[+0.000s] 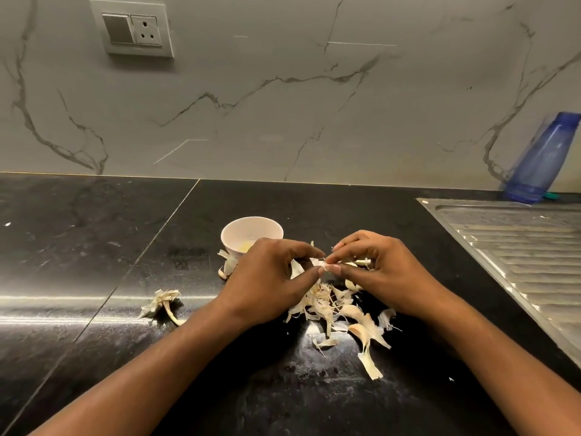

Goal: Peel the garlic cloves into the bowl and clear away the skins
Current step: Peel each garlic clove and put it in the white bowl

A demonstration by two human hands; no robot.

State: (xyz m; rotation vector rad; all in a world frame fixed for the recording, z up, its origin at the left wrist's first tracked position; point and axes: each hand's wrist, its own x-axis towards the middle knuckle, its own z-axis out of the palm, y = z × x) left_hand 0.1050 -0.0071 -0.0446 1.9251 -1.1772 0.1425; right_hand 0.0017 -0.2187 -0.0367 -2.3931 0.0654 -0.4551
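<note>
Beneath a marble wall (283, 121), garlic skins (317, 305) litter the black counter (94, 247).

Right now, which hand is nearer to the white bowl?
Left. The left hand sits just in front of the bowl, overlapping its near rim; the right hand is farther to its right. Both pinch one garlic clove.

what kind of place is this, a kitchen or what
Most likely a home kitchen: a dark stone counter meets a marble-look wall, a ribbed steel sink drainboard sits at the right, and a garlic clove is being peeled beside a small bowl.
</note>
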